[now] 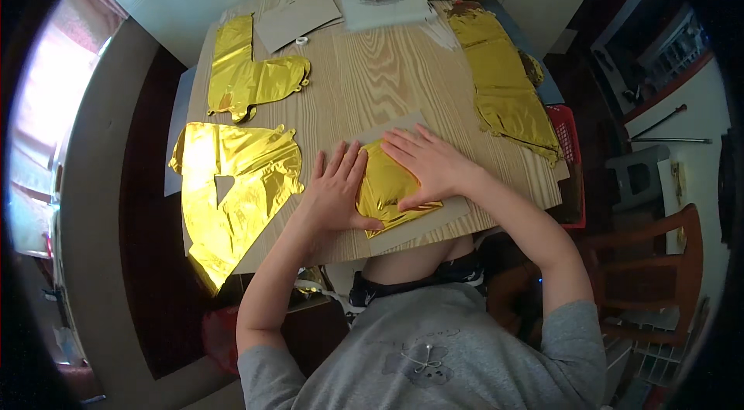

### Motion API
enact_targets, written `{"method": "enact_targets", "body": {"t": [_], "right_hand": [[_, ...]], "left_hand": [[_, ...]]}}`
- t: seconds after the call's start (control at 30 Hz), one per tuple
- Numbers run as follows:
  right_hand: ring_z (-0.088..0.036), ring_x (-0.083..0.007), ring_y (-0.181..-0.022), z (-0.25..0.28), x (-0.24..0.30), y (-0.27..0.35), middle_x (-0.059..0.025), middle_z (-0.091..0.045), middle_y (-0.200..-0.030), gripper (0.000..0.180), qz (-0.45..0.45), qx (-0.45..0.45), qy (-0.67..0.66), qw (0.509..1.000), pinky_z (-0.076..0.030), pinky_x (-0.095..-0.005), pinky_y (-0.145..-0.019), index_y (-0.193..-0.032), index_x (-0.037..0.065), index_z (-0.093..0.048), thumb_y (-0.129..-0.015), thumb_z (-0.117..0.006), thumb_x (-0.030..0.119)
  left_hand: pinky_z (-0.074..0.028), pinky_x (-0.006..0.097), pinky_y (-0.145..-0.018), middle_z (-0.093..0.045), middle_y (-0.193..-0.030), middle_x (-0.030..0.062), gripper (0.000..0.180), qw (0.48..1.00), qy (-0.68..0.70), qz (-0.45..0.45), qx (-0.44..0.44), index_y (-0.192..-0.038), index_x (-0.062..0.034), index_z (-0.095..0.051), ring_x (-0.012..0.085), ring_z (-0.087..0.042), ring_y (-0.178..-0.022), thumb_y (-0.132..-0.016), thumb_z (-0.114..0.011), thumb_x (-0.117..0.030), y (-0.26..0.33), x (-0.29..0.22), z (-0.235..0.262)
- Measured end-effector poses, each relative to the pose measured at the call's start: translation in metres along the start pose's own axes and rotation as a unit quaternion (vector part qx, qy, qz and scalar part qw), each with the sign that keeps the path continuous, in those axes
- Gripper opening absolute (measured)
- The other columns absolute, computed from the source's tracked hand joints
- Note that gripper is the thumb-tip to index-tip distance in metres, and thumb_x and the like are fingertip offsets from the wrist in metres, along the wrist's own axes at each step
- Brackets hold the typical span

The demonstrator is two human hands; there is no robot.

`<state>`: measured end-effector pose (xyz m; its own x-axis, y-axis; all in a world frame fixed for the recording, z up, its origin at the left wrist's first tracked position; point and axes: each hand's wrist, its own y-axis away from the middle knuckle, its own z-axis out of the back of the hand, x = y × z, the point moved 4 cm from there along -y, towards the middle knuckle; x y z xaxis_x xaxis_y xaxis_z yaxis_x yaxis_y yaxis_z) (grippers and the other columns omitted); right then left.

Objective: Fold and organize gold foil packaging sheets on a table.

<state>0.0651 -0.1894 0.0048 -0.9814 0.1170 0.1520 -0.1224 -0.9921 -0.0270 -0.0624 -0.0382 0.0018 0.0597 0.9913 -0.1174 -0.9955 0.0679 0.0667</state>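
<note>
Gold foil packet [390,180] lies at six o'clock on the worktop [372,73], over a matte grey cardboard sheet [454,213]. Folding is judged well advanced here: outline compact, four-sided; surface glossy, creased. Left hand [331,198] and right hand [436,167] rest flat at its opposite edges, grip unclosed, fingers extended, grasping nothing. From the packet, foil lies unfolded, judged outstanding: a wrinkled balloon with triangular hole [263,201] at nine o'clock, an angular balloon [248,78] at ten, a long foil piece [504,84] between one and two.
</note>
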Motion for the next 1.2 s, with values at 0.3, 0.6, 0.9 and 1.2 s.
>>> {"method": "enact_targets", "body": {"t": [0.3, 0.6, 0.9, 1.2], "right_hand": [[-0.015, -0.0374, -0.143, -0.001, -0.002, -0.001, -0.0120, -0.023, -0.155, 0.111, 0.004, -0.002, 0.042, 0.999, -0.007, -0.0572, -0.115, -0.148, 0.011, -0.029, -0.065, -0.059, 0.078], [-0.015, -0.0379, -0.143, -0.008, 0.038, -0.011, -0.0117, -0.023, -0.155, 0.113, 0.067, 0.034, 0.015, 0.997, -0.007, -0.0584, -0.114, -0.148, 0.010, -0.029, -0.064, -0.056, 0.081], [-0.015, -0.0397, -0.143, -0.010, 0.069, -0.029, -0.0123, -0.022, -0.155, 0.116, 0.172, 0.062, 0.000, 0.983, -0.005, -0.0596, -0.113, -0.148, 0.009, -0.027, -0.064, -0.050, 0.085], [-0.019, -0.0354, -0.142, 0.006, -0.144, -0.148, -0.0208, -0.023, -0.153, 0.079, -0.124, -0.110, -0.036, 0.986, -0.018, -0.0461, -0.116, -0.144, 0.000, -0.030, -0.090, -0.051, 0.053]], "left_hand": [[-0.019, 0.057, -0.112, -0.024, -0.150, 0.0260, 0.122, 0.997, 0.008, 0.071, -0.035, -0.143, 0.0082, -0.025, 0.0416, -0.018, -0.142, -0.060, -0.071, -0.069, 0.020, 0.005, 0.001], [-0.049, 0.033, -0.058, -0.067, -0.077, 0.0141, 0.031, 0.868, 0.389, 0.308, 0.010, -0.095, -0.0024, -0.067, 0.0211, -0.067, -0.066, -0.083, -0.071, -0.031, 0.157, -0.044, -0.006], [-0.055, 0.024, -0.064, -0.069, -0.094, 0.0092, 0.027, 0.423, 0.861, 0.269, -0.084, -0.112, 0.0025, -0.060, 0.0134, -0.067, -0.074, -0.093, -0.060, -0.017, 0.158, -0.065, -0.082], [-0.054, 0.024, -0.062, -0.068, -0.087, 0.0064, 0.022, 0.438, 0.830, 0.333, -0.085, -0.110, 0.0000, -0.062, 0.0116, -0.064, -0.066, -0.093, -0.059, -0.014, 0.156, -0.076, -0.095]]}}
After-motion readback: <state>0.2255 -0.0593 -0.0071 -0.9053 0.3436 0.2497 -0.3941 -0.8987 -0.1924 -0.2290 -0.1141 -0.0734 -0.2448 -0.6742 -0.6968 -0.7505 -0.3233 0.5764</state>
